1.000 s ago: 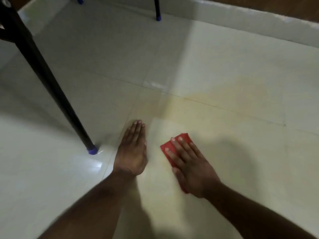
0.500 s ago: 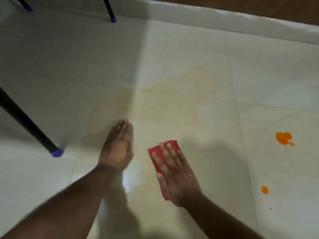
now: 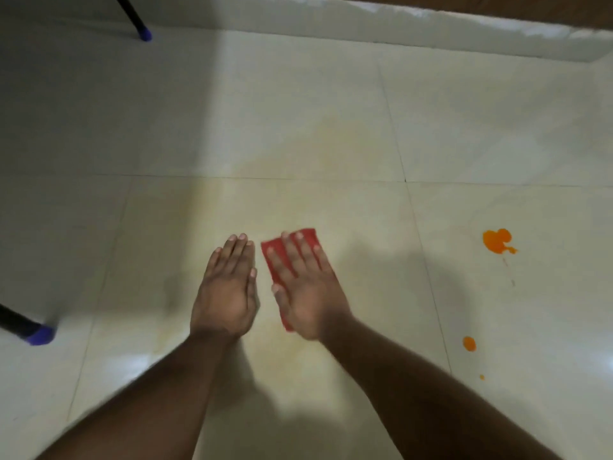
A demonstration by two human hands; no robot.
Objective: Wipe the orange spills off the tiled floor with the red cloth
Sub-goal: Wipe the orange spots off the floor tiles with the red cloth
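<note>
Both forearms come in from bottom edge, converging toward centre. Left hand [image 3: 229, 290] palm-down, flat, fingers straight and together, thumb tucked alongside, holding nothing. Right hand [image 3: 306, 287] just beside it, not touching, also palm-down, fingers straight and slightly spread, pressing flat. No curl in either grip.
</note>
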